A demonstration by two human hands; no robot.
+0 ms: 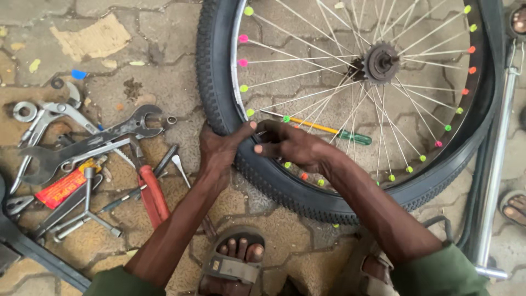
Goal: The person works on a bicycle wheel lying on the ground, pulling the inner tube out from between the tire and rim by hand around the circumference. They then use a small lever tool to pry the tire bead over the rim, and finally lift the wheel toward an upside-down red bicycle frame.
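Observation:
A bicycle wheel with a black knobbly tyre [285, 189] lies flat on the paving, its spokes carrying coloured beads and a rusty sprocket [381, 62] at the hub. My left hand [219, 148] grips the tyre's near-left edge, thumb over the rim. My right hand [293, 148] reaches through the spokes from inside the rim, fingers pinched at the tyre bead beside the left thumb. A screwdriver [329, 130] with a yellow shaft and green handle lies under the spokes just behind the right hand.
Several spanners [87, 145], red-handled pliers [153, 194] and a red packet [60, 188] are scattered at the left. A metal pump tube [496, 164] and a black hose run along the right. My sandalled foot [233, 260] is at the bottom; another person's toes [515, 208] are at the right edge.

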